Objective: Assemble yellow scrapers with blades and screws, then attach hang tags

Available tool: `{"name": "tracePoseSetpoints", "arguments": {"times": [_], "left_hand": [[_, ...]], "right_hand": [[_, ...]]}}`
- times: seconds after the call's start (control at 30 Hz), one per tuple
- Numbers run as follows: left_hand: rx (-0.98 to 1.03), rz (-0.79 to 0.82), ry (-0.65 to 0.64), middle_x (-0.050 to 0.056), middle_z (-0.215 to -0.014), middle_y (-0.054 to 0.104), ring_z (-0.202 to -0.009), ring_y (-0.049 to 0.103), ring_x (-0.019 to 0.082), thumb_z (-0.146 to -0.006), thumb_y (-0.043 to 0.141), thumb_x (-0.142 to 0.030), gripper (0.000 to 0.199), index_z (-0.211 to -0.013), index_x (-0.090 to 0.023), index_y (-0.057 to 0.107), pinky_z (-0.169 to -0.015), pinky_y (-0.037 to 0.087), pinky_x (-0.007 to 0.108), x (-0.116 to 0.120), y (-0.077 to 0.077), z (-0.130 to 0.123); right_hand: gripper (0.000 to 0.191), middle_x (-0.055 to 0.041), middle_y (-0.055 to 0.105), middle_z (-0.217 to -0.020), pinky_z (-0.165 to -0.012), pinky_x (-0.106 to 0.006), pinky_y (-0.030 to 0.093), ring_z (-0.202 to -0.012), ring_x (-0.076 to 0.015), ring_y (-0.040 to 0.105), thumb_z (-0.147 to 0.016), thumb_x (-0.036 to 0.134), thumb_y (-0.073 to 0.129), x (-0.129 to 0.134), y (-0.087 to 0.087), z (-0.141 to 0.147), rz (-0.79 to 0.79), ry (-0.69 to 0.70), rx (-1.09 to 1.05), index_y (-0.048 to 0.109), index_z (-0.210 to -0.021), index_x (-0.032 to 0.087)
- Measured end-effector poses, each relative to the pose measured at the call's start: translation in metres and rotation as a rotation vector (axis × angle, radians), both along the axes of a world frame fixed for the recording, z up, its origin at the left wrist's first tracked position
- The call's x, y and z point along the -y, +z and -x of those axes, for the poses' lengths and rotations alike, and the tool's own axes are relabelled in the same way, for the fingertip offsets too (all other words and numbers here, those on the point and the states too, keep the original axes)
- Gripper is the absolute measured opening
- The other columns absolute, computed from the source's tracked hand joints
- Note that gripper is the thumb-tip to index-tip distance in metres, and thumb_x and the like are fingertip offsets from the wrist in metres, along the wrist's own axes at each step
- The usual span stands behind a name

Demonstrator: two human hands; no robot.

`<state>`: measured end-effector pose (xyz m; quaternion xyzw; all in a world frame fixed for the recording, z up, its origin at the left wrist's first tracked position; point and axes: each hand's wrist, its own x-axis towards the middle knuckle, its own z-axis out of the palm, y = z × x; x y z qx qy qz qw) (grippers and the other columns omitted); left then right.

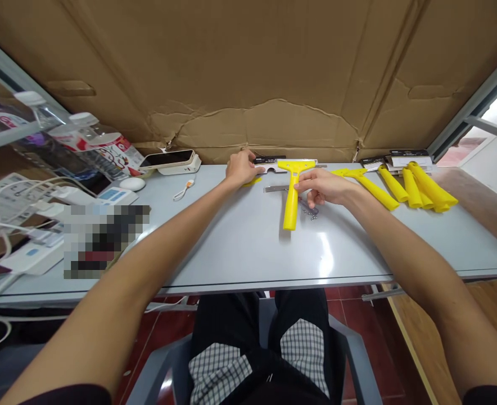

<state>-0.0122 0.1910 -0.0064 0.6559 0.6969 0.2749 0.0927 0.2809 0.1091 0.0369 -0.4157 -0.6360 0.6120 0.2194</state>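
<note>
A yellow T-shaped scraper handle [291, 205] is in the middle of the grey table [231, 247], its wide head toward the cardboard. My right hand [321, 187] is closed on the handle's neck from the right. At the back of the table my left hand [240, 167] has its fingers bent at the left end of a black and white package [269, 164]; what they hold, if anything, is hidden. A bit of yellow plastic shows beneath that hand. A thin metal blade [275, 189] lies left of the yellow handle, and small screws [311, 214] lie below my right hand.
Several yellow handles [412, 188] lie at the right, with black and white packages [409, 160] behind them. Bottles [105, 147], a power bank with a phone [173, 161], a white mouse [132, 184] and power strips [41, 247] are at the left. Cardboard [248, 73] stands behind the table.
</note>
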Motion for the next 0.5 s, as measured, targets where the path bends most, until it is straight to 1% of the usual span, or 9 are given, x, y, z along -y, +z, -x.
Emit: {"name": "tracePoseSetpoints", "arguments": {"times": [0.07, 0.17, 0.23, 0.33, 0.5], "left_hand": [[-0.049, -0.008, 0.001, 0.012, -0.129, 0.081, -0.129, 0.071, 0.036, -0.085, 0.096, -0.051, 0.061, -0.135, -0.022, 0.074, -0.109, 0.052, 0.045, 0.002, -0.002, -0.001], [-0.108, -0.001, -0.012, 0.014, -0.139, 0.079, -0.135, 0.068, 0.038, -0.085, 0.095, -0.05, 0.062, -0.137, -0.023, 0.075, -0.11, 0.052, 0.046, 0.005, -0.004, -0.002], [-0.116, -0.003, -0.015, 0.014, -0.141, 0.079, -0.137, 0.067, 0.039, -0.087, 0.092, -0.048, 0.057, -0.137, -0.023, 0.077, -0.112, 0.051, 0.047, 0.007, -0.004, -0.004], [-0.116, -0.006, -0.012, 0.014, -0.142, 0.079, -0.138, 0.066, 0.04, -0.09, 0.087, -0.049, 0.053, -0.136, -0.024, 0.079, -0.113, 0.05, 0.049, 0.009, -0.001, -0.005], [-0.113, -0.027, -0.026, 0.016, -0.14, 0.078, -0.138, 0.065, 0.04, -0.098, 0.077, -0.054, 0.05, -0.138, -0.024, 0.081, -0.115, 0.048, 0.051, 0.015, 0.01, -0.004]], "right_hand": [[0.031, -0.0052, 0.072, -0.088, -0.034, -0.022, 0.034, -0.05, -0.0127, 0.07, -0.09, 0.027, 0.094, 0.002, 0.0, 0.002, 0.0, 0.023, 0.005, 0.066, -0.082, 0.018], [0.032, -0.0064, 0.072, -0.091, -0.035, -0.022, 0.037, -0.051, -0.0126, 0.07, -0.092, 0.03, 0.095, 0.004, 0.001, 0.003, -0.001, 0.05, 0.025, 0.066, -0.084, 0.018], [0.03, -0.0072, 0.072, -0.092, -0.036, -0.023, 0.038, -0.052, -0.0125, 0.07, -0.095, 0.031, 0.093, 0.005, 0.001, 0.004, -0.006, 0.063, 0.038, 0.068, -0.086, 0.017], [0.03, -0.0057, 0.071, -0.09, -0.036, -0.023, 0.038, -0.053, -0.0121, 0.07, -0.094, 0.032, 0.094, 0.005, 0.001, 0.003, -0.019, 0.07, 0.042, 0.069, -0.087, 0.018], [0.031, -0.0058, 0.072, -0.092, -0.037, -0.024, 0.04, -0.054, -0.0132, 0.072, -0.092, 0.033, 0.095, 0.003, 0.001, 0.003, -0.032, 0.062, 0.049, 0.068, -0.087, 0.017]]}}
